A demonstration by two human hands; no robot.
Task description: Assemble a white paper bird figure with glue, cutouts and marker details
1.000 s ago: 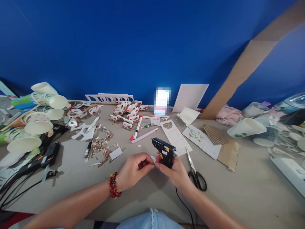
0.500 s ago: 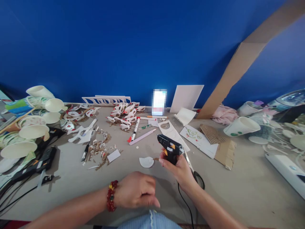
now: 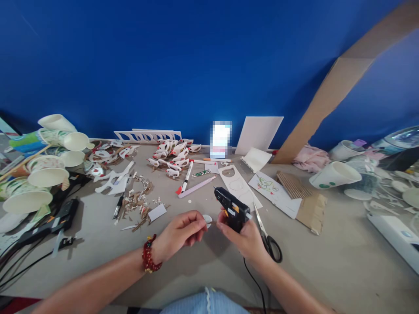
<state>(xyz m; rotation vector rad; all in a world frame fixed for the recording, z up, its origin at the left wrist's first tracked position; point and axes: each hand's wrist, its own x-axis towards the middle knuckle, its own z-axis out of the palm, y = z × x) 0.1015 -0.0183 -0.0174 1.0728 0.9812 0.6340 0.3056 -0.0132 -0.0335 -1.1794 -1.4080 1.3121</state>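
My left hand (image 3: 186, 231), a red bead bracelet at its wrist, pinches a small white rounded cut-out (image 3: 207, 220) between thumb and fingers. Most of that piece is hidden by the fingertips. In my right hand (image 3: 245, 237) is a black hot glue gun (image 3: 231, 208), its nozzle pointing up and left. A thin brown strip (image 3: 214, 223) runs from the cut-out to the right thumb and finger, which seem to hold its end. Scissors (image 3: 271, 246) with black handles lie beside the right hand.
Several white bird shapes (image 3: 178, 152) with red marks are heaped at the back. Brown scraps (image 3: 139, 207) and markers (image 3: 186, 179) lie left of centre. Paper cups (image 3: 46, 171) stack at far left. A bird drawing (image 3: 266, 185) and corrugated cardboard (image 3: 293, 185) lie to the right.
My left hand has moved up from near the table's front edge and closed on the white cut-out. The right hand still holds the glue gun in nearly the same place.
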